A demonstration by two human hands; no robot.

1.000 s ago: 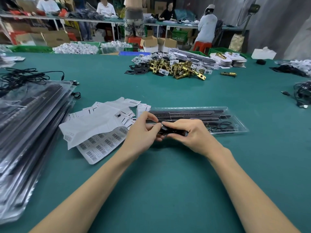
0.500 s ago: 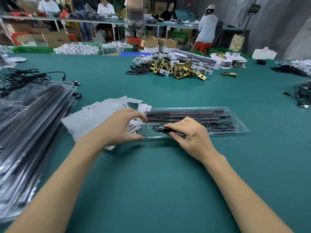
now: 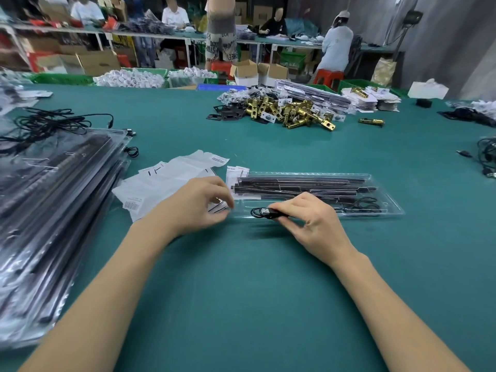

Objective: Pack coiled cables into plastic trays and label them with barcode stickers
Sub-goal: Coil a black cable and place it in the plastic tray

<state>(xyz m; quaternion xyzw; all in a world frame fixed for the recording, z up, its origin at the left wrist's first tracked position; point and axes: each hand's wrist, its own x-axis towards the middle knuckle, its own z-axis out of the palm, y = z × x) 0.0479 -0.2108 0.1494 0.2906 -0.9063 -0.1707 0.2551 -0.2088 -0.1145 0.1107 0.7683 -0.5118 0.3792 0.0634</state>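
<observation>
Coiled cable [image 3: 264, 212] sits pinched in the right hand [image 3: 312, 218] at the clear tray's [image 3: 386, 209] near edge; the left hand [image 3: 200, 204], fingers curled, touches sticker sheets [image 3: 161, 183] on the green surface [image 3: 241, 291].

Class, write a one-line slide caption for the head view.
Right hand holds a coiled cable at the tray; left hand reaches the barcode stickers.

Both bare forearms reach forward, converging. The left hand [image 3: 200, 202] hovers palm-down, its fingers curled and blurred. The right hand [image 3: 308, 217] pinches something between thumb and fingertips.
</observation>
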